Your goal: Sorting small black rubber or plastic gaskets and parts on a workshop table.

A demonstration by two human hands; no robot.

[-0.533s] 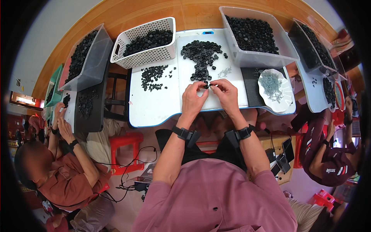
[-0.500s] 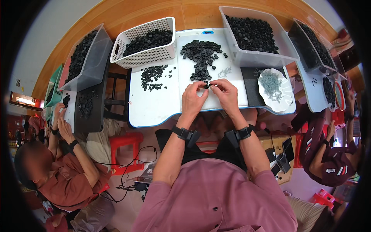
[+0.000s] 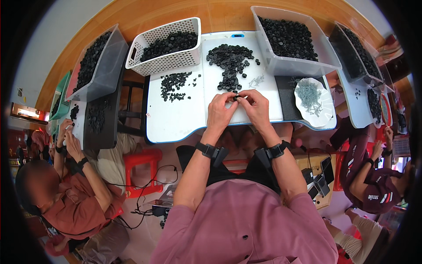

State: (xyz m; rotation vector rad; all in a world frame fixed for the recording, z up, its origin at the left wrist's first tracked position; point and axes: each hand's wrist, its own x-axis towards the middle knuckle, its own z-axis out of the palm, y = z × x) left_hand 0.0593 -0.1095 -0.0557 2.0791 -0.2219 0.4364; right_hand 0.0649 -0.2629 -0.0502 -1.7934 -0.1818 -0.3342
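My left hand (image 3: 220, 111) and my right hand (image 3: 256, 108) meet over the white tabletop (image 3: 176, 125), near its front edge. Fingers and thumbs of both pinch one small black round part (image 3: 236, 97) between them. The fingertips cover much of it, so its details cannot be made out. Just beyond my hands, a heap of black round caps (image 3: 229, 59) narrows toward my fingers. Beside it on the right lie a few thin pale pins (image 3: 256, 81). Farther left, smaller black pieces (image 3: 172, 88) are scattered on the table.
A white perforated basket (image 3: 169, 65) and a clear plastic bin (image 3: 303, 67), both with black parts, stand at the back. On the right, a white scalloped plate (image 3: 324, 118) of grey-green pins overlaps a black mat (image 3: 285, 99). People work at tables on either side.
My right hand has shifted slightly left, bringing its fingertips closer to the left hand's around the black part. The person on the right has moved their arms.
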